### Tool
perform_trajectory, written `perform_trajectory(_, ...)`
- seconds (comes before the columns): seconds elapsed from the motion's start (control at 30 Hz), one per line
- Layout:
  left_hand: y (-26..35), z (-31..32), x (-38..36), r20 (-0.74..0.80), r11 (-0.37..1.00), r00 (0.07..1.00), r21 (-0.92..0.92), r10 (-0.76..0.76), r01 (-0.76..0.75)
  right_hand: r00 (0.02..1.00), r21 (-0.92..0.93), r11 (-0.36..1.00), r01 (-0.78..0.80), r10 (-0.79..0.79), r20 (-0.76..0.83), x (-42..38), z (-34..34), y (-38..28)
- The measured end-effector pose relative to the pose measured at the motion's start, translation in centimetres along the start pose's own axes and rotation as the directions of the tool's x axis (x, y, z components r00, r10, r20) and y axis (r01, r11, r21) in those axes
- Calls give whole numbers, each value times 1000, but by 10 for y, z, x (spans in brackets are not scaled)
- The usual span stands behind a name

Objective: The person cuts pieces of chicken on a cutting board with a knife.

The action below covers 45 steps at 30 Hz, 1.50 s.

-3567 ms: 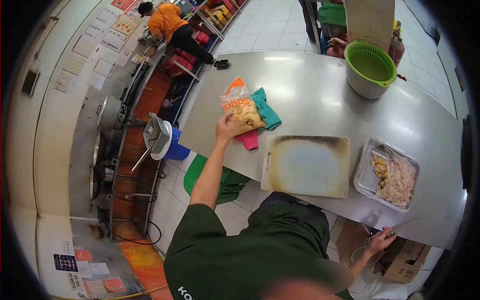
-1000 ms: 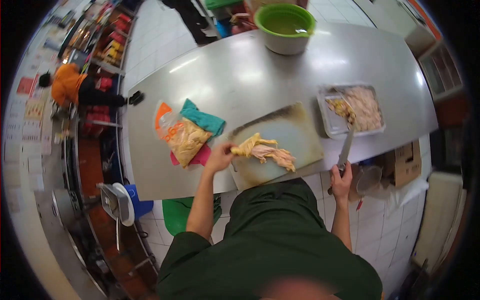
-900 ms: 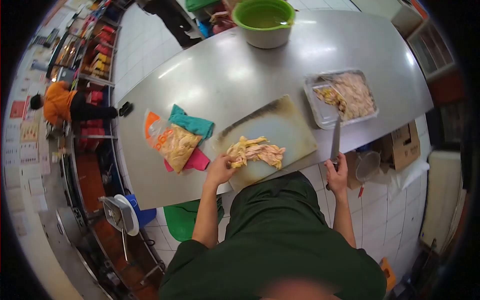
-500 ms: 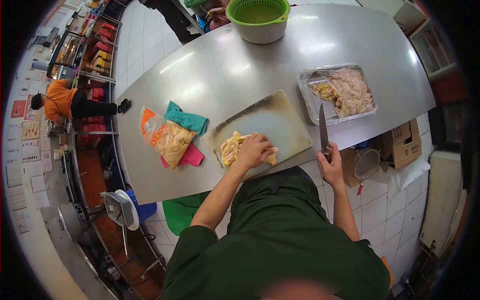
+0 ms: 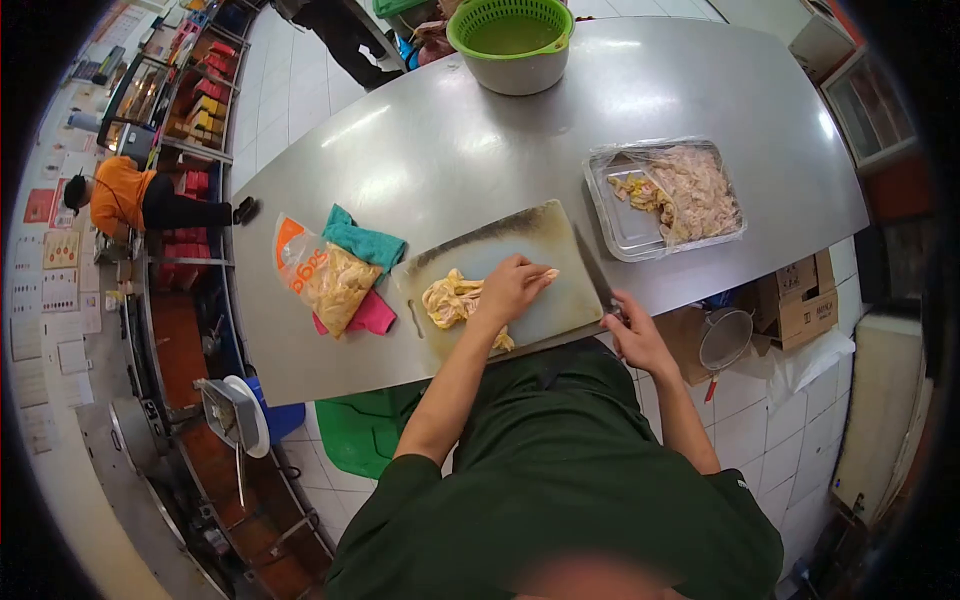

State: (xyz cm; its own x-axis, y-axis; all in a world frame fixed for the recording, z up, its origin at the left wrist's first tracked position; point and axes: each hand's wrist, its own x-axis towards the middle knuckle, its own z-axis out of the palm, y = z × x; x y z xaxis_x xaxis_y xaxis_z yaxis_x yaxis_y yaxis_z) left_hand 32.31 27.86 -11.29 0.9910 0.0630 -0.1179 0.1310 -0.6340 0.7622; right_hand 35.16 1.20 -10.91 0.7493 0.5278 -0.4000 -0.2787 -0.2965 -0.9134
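Note:
On the steel table lies a stained cutting board [image 5: 550, 290]. Over it my left hand [image 5: 512, 290] has its fingers closed on a small piece of chicken [image 5: 545, 275] that pokes out at the right. More yellowish chicken [image 5: 452, 297] rests on the board left of that hand, with a bit below the wrist. My right hand [image 5: 637, 332] is wrapped round the handle of a knife [image 5: 594, 266], its blade pointing up along the board's right edge. A clear tray [image 5: 628, 240] of cut pale meat [image 5: 695, 190] stands beyond the knife.
A bag of chicken [image 5: 335, 285] lies at the left with a teal cloth [image 5: 365, 240] and a pink cloth [image 5: 373, 315]. A grey bowl [image 5: 515, 75] with a green strainer stands at the far edge. A person in orange [image 5: 120, 195] is at the left shelves.
My left hand has moved slightly right and up with a small piece, away from the larger chicken. The knife has come left, from near the tray to the board's right edge.

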Motion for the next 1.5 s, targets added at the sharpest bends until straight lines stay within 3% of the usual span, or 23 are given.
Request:
perform_trajectory(0.03, -8, 9, 1, -108, 975, 984, 188, 140, -119, 998, -43, 998, -47, 49, 50, 2, 4, -3)
perform_trajectory(0.07, -9, 10, -1, -117, 976, 984, 185, 138, -115, 997, -51, 998, -45, 48, 55, 4, 8, -6)
perform_trajectory(0.13, -14, 8, -14, -337, 956, 920, 271, 202, -110, 961, -467, 841, 274, -261, 94, 4, 20, -9)
perform_trajectory(0.17, -22, 8, -23, -328, 957, 924, 268, 195, -107, 987, -448, 886, 119, -58, 148, 0, 23, -28)
perform_trajectory(0.2, -33, 7, -31, -289, 967, 948, 249, 134, -61, 988, -443, 890, 109, -48, 148, -3, 26, -29)
perform_trajectory(0.27, -40, 8, -38, -253, 973, 964, 229, 77, -18, 976, -669, 732, 130, 26, 218, -3, 30, -32)
perform_trajectory(0.4, -31, 20, -37, -315, 974, 943, 226, 106, -34, 983, -731, 678, 81, 67, 171, -8, 36, -36)
perform_trajectory(0.53, -36, 28, -35, -423, 972, 890, 218, 171, -83, 980, -735, 659, 162, -21, 198, -13, 46, -27)
perform_trajectory(0.6, -34, 27, -33, -427, 969, 886, 233, 179, -84, 978, -745, 644, 177, -29, 208, -9, 50, -21)
perform_trajectory(0.67, -34, 28, -37, -427, 965, 884, 249, 188, -85, 972, -758, 608, 236, -135, 194, 6, 59, -7)
perform_trajectory(0.9, -38, 28, -37, -430, 959, 883, 276, 189, -71, 970, -797, 553, 241, -116, 214, 39, 82, -16)
perform_trajectory(1.0, -39, 25, -32, -455, 973, 881, 231, 131, -25, 975, -818, 536, 207, -44, 218, 7, 58, -23)
perform_trajectory(1.07, -41, 23, -31, -469, 983, 879, 184, 88, -1, 959, -875, 476, 84, 200, 201, -11, 44, -39)
perform_trajectory(1.1, -42, 20, -32, -441, 991, 895, 131, 65, -8, 958, -877, 473, 86, 203, 204, -14, 37, -47)
perform_trajectory(1.17, -41, 14, -35, -407, 996, 912, 84, 51, -18, 953, -808, 586, 63, 204, 222, -18, 28, -57)
perform_trajectory(1.23, -39, 7, -36, -274, 973, 937, -140, -218, 186, 965, -744, 664, 71, 142, 219, -14, 33, -54)
perform_trajectory(1.3, -30, -1, -33, -252, 963, 941, -203, -226, 176, 973, -676, 732, 90, 81, 217, -9, 41, -43)
perform_trajectory(1.37, -25, -4, -28, -227, 951, 947, -262, -228, 166, 974, -544, 809, 221, -161, 157, -7, 53, -33)
perform_trajectory(1.4, -22, -2, -24, -211, 932, 950, -327, -231, 154, 974, -543, 810, 223, -165, 154, -8, 54, -33)
perform_trajectory(1.47, -17, 1, -16, -191, 912, 955, -386, -228, 140, 1000, -382, 924, 10, 2, 31, -10, 55, -38)
perform_trajectory(1.5, -15, 2, -12, -133, 880, 958, -443, -255, 173, 1000, -379, 926, 9, 1, 27, -10, 55, -40)
